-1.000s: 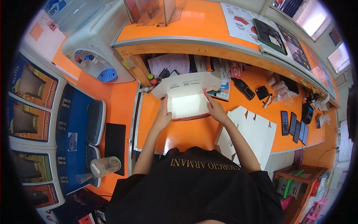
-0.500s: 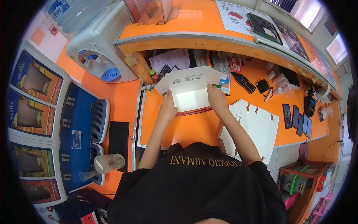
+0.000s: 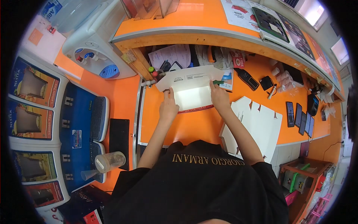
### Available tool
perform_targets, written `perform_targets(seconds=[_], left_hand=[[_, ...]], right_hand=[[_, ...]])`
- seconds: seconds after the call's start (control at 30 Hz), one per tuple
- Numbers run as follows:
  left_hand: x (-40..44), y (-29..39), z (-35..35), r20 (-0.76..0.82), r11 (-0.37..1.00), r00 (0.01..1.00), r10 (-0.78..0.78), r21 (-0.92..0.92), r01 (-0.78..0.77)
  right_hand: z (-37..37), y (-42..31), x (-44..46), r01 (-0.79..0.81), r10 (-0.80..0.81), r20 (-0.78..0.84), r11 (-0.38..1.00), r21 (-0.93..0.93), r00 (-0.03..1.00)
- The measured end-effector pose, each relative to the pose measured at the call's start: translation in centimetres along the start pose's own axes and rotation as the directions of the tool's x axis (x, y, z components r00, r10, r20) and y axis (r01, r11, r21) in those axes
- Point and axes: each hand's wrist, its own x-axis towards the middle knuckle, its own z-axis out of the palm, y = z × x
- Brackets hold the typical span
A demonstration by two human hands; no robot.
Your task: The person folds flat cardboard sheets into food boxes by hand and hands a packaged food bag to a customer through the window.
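Note:
A white cardboard box (image 3: 193,97) with a red printed front edge stands open on the orange counter, its printed lid flap raised at the back. My left hand (image 3: 169,106) grips its left side, thumb at the upper corner of the wall. On the opposite side, my right hand (image 3: 220,97) is closed round the right wall, fingers partly hidden behind the cardboard. To the right of my right forearm lies a stack of flat, unfolded white cardboard (image 3: 257,125) with cut notches along its edges.
Several phones (image 3: 290,114) lie at the right of the counter (image 3: 186,130), near a black handheld device (image 3: 247,79). Papers (image 3: 169,56) fill the shelf behind the box. At left are a water dispenser (image 3: 93,48), drink dispensers (image 3: 80,130) and a plastic jar (image 3: 113,161).
The camera view has shifted slightly. Both hands keep their hold on the box, and its lid flap stays raised.

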Motion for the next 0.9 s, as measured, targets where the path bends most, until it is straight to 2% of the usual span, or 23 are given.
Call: perform_targets(seconds=[0.07, 0.17, 0.23, 0.3, 0.37, 0.43, 0.53, 0.63, 0.67, 0.7, 0.73, 0.77, 0.83, 0.87, 0.9], left_hand=[[-0.4, 0.0, 0.1, -0.046, 1.0, 0.999, 0.024, -0.01, -0.024], [-0.7, 0.4, -0.1, -0.018, 1.0, 1.0, -0.022, -0.008, 0.022], [-0.5, 0.3, 0.3, 0.05, 0.994, 0.993, -0.106, -0.031, 0.107], [-0.4, 0.1, 0.8, 0.026, 0.996, 0.996, -0.089, -0.02, 0.09], [-0.3, 0.1, 1.1, -0.001, 0.997, 0.997, -0.071, -0.007, 0.071], [-0.1, 0.6, 0.8, 0.044, 0.993, 0.992, -0.116, 0.043, 0.114], [-0.1, 0.1, 1.4, -0.062, 0.999, 0.998, -0.026, 0.046, 0.029], [0.0, -0.6, 1.9, -0.102, 0.999, 0.994, 0.039, 0.027, -0.036], [-0.2, -0.8, 1.7, -0.085, 0.996, 0.993, 0.084, 0.015, -0.083], [-0.4, -1.1, 1.4, -0.069, 0.99, 0.988, 0.138, 0.002, -0.139], [-0.4, -1.8, 1.7, -0.143, 0.983, 0.973, 0.181, 0.032, -0.179], [-0.3, -2.1, 2.3, -0.216, 0.975, 0.951, 0.222, 0.058, -0.215], [-1.9, 0.0, 0.5, -0.407, 0.968, 0.88, 0.247, 0.141, -0.207], [-2.6, 1.8, -1.0, -0.398, 0.96, 0.874, 0.279, 0.135, -0.245], [-3.4, 3.6, -2.7, -0.303, 0.967, 0.927, 0.22, -0.056, -0.248]], right_hand=[[0.1, -0.1, -0.1, -0.008, 0.008, -0.012, 1.0, 0.008, 1.0], [0.1, -0.3, -0.3, -0.032, 0.032, 0.004, 0.999, 0.012, 0.999], [0.1, -0.3, -0.4, -0.045, 0.045, 0.029, 0.999, 0.007, 0.999], [0.5, -0.2, -0.6, -0.003, 0.003, 0.005, 1.0, -0.007, 1.0], [0.7, -0.3, -0.5, -0.026, 0.026, -0.002, 1.0, 0.004, 1.0], [1.1, -0.4, -0.5, -0.055, 0.055, -0.017, 0.998, 0.015, 0.998], [1.6, -0.4, -0.5, -0.081, 0.08, -0.037, 0.996, -0.033, 0.996], [1.7, 0.2, -1.4, -0.122, 0.121, -0.053, 0.992, -0.019, 0.991], [1.6, 1.0, -2.1, -0.154, 0.175, -0.112, 0.972, 0.176, 0.978], [1.2, 2.1, -2.9, -0.166, 0.241, -0.173, 0.917, 0.362, 0.955], [-0.6, 3.4, -4.2, -0.35, 0.43, -0.031, 0.773, 0.529, 0.902], [-0.9, 5.5, -6.0, -0.38, 0.475, -0.06, 0.767, 0.517, 0.878], [-1.0, 10.6, -10.8, -0.525, 0.593, -0.374, 0.805, 0.277, 0.713], [-2.6, 12.7, -13.3, -0.676, 0.723, -0.3, 0.69, 0.259, 0.623], [-4.2, 14.4, -15.8, -0.8, 0.831, -0.225, 0.553, 0.234, 0.509]])
